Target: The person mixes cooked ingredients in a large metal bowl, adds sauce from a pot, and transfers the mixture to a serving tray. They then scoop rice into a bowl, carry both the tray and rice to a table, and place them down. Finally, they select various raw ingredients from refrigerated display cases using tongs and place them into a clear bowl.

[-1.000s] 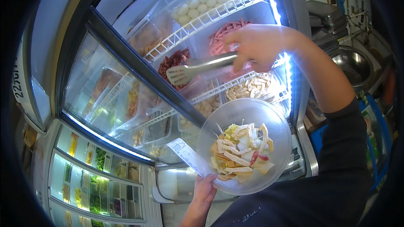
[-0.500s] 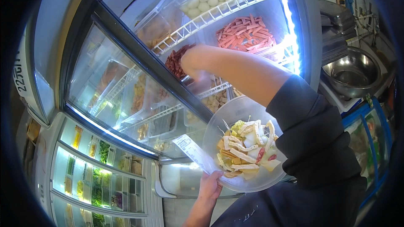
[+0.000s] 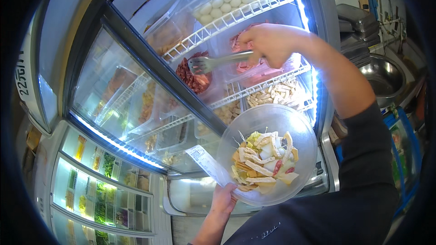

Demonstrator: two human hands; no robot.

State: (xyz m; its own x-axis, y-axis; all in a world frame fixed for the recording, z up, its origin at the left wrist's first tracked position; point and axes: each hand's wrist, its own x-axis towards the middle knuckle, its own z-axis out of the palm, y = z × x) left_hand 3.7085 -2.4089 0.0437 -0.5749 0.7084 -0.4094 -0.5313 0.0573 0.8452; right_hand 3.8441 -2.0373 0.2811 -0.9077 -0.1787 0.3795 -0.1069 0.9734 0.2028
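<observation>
My right hand (image 3: 274, 47) reaches into the open fridge and grips metal tongs (image 3: 229, 58). Their slotted head lies over a tub of dark red sausage slices (image 3: 195, 75); whether it pinches a slice is unclear. Behind that hand, pink strips of meat (image 3: 245, 66) fill another tub. My left hand (image 3: 224, 198) is closed on the near rim of a clear plastic bowl (image 3: 299, 168), pinching a white printed slip (image 3: 206, 163) along with it. In the bowl lie pale tofu-like strips (image 3: 261, 156), thin sheets, leafy bits and a few red slices.
White wire shelves (image 3: 231, 18) cross the fridge. Boiled eggs (image 3: 231, 0) sit above; cut pale strips (image 3: 277, 94) lie below. A dark-framed glass door (image 3: 131, 95) covers the left part. Lower left stands a lit vegetable cabinet (image 3: 104, 186); a steel basin (image 3: 381, 77) is at right.
My right hand has drawn back to the right from the sausage tub, bringing the tongs into sight. The bowl and my left hand have barely shifted.
</observation>
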